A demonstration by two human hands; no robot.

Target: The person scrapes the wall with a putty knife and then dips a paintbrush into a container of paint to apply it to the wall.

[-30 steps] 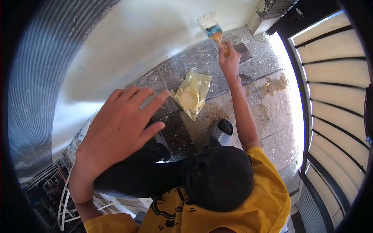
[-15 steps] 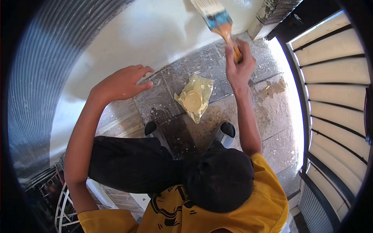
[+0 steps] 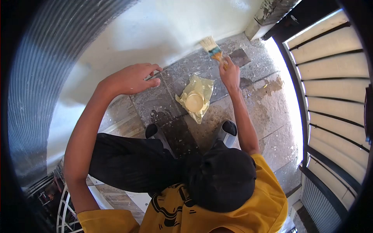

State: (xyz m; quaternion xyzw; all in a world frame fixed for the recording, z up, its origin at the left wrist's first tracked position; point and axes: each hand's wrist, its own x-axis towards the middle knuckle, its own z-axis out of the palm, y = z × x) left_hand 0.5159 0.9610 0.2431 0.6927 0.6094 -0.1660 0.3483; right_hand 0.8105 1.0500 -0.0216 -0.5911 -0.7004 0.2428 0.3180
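Note:
My right hand [image 3: 230, 73] is wrapped round the handle of a paintbrush [image 3: 213, 49]. Its pale bristles point up and left, right by the foot of the white wall [image 3: 155, 29]; the ferrule is smeared with blue. Bent loosely, with thumb and fingers apart, my left hand [image 3: 134, 79] hangs in front of the wall and holds nothing. Between the two hands a small round container [image 3: 194, 103] with cream-coloured contents stands on a crumpled, yellowish plastic sheet [image 3: 203, 84] on the floor.
Worn, paint-spotted tiles [image 3: 268, 116] cover the floor around my shoes. A slatted gate [image 3: 334, 89] rises on the right, corrugated metal sheeting [image 3: 46, 89] on the left. A concrete post [image 3: 258, 27] ends the wall near the gate. Dark metal racks [image 3: 46, 198] stand at lower left.
My right hand has brought the paintbrush down and toward me, from high on the wall to near its base. My left hand has shifted slightly right, still open.

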